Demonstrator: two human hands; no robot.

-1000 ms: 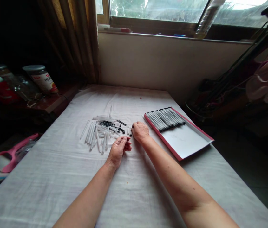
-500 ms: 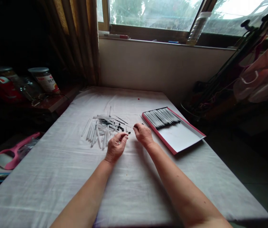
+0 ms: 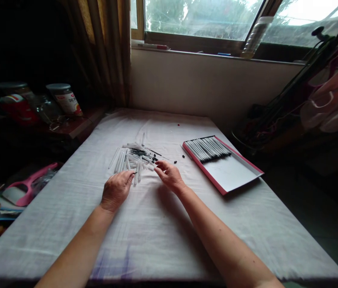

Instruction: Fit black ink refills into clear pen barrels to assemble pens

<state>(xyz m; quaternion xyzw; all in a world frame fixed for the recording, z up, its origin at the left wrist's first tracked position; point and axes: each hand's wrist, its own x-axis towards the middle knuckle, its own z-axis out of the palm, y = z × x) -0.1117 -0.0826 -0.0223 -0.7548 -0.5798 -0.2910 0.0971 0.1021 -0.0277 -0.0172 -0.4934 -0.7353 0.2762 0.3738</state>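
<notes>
A pile of loose pen parts lies on the white cloth: clear pen barrels, thin dark refills and small black pieces that look like pen plugs or caps. At the near edge of the pile, my left hand pinches a thin dark piece, its tip poking out past the thumb; the rest is hidden in the fingers. My right hand reaches the pile's right side beside the black pieces, thumb and fingers apart. Right of it lies a shallow pink-edged box with rows of assembled pens.
Two small black pieces lie between the pile and the box. A side table at left carries jars and a pair of glasses. A pink-handled item is by the table's left edge. A window and wall rise behind.
My left hand has moved left and toward me, away from my right hand. The right hand has shifted left to the pile, its fingers parting. The camera view has turned slightly left.
</notes>
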